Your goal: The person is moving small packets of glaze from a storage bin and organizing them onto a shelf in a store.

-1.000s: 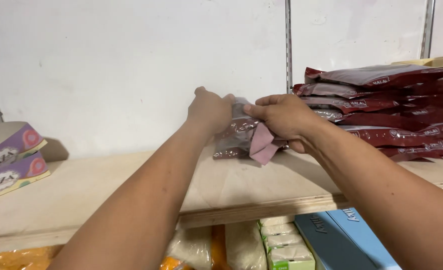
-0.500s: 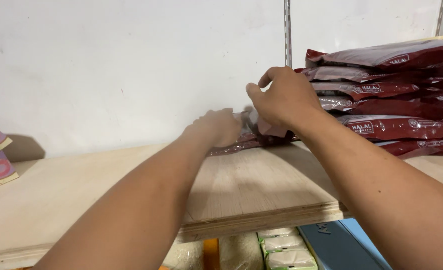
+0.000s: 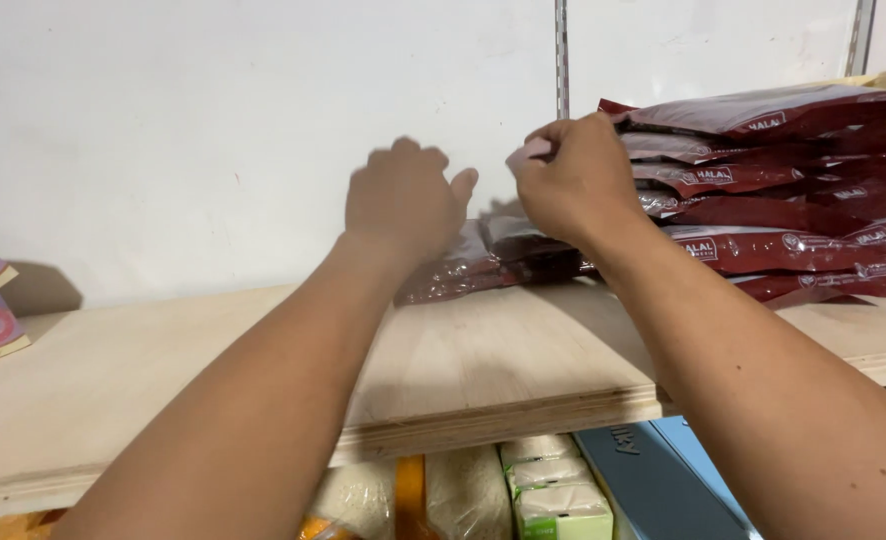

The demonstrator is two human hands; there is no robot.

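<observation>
Both hands reach to the back of the wooden shelf (image 3: 263,370). The left hand (image 3: 403,205) rests loosely curled on a dark red packet (image 3: 468,270) lying flat near the rear wall. The right hand (image 3: 578,180) pinches a pale packet corner (image 3: 531,152), just beside the stack of red packets (image 3: 783,190) at the shelf's right end.

We see glossy, crinkled dark-red plastic packets (image 3: 763,190) on a matt, smooth pale plywood shelf (image 3: 483,360); the white wall (image 3: 213,120) looks matt.
</observation>
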